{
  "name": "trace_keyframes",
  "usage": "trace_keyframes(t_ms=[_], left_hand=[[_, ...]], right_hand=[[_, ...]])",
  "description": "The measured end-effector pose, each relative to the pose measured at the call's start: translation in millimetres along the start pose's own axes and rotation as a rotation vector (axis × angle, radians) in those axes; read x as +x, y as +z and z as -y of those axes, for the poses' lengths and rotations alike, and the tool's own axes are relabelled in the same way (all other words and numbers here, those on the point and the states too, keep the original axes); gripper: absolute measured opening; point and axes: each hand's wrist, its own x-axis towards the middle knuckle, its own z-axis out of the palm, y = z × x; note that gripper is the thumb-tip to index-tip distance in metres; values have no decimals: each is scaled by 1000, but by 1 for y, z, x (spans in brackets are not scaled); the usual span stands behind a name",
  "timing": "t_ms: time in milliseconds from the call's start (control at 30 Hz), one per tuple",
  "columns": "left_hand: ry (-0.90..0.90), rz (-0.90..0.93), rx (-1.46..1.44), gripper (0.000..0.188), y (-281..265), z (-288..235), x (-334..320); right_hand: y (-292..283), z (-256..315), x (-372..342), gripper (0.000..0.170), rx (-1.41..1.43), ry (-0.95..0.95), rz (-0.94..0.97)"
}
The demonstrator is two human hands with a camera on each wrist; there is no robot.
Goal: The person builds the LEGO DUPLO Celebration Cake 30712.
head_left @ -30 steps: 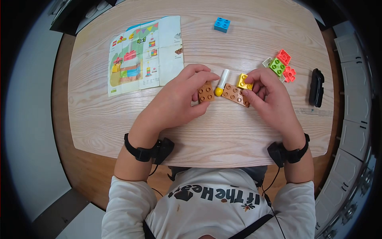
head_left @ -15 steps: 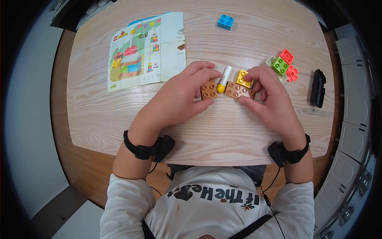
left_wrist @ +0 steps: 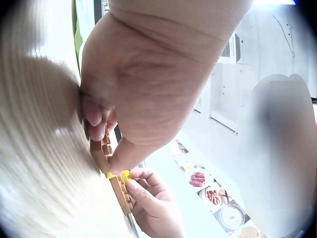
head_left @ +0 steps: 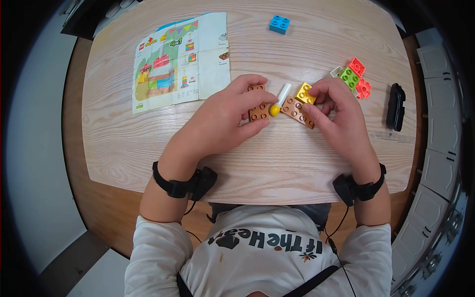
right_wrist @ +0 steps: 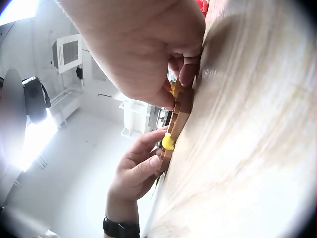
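Left of the white-and-yellow candle piece (head_left: 284,94), the left grip (head_left: 225,116) holds a brown Duplo brick (head_left: 258,114), long axis near-to-far, while rightward the right grip (head_left: 341,110) pinches a yellow 2x2 brick (head_left: 304,94)

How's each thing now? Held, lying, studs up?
Left hand, gripping left brown brick
Left brown brick, studs up
Right hand, holding yellow brick
Yellow brick, studs up
Right brown brick, studs up
White stick, lying down
Paper sheet, unfolded
Blue brick, studs up
Green brick, studs up
Black object, lying down
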Motion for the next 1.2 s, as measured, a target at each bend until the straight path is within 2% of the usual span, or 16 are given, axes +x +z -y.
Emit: trace_keyframes(t_ms=[167,267,367,467,567,667,867,1033,1133,1200], left_hand=[[4,-5,-12,41,-1,-1,1],[10,-5,-5,43,0,1,1],[-1,-5,3,50,-1,-1,1],[20,-32,4,60,-2,-2,1],[46,-48,-3,68,-1,2,2],[24,-38,-26,72,-1,0,2],[14,-45,-50,77,-1,-4,3],[-71,-57,-78,81,-1,-7,1],[-49,-1,-35,82,-3,-6,0],[40,10,-37,82,-2,0,0]], right_hand=[[-2,3,3,28,-49,34,13],[2,0,2,25,10,71,-37],[1,5,1,24,53,31,-125],[-4,16,-4,27,159,-169,-67],[-1,25,-6,31,29,-265,127],[2,19,-4,33,-72,-287,181],[-6,15,-3,31,-105,-99,-45],[-10,25,-4,32,-12,-144,111],[-5,24,-7,31,32,-128,184],[-6,24,-7,31,40,-120,178]])
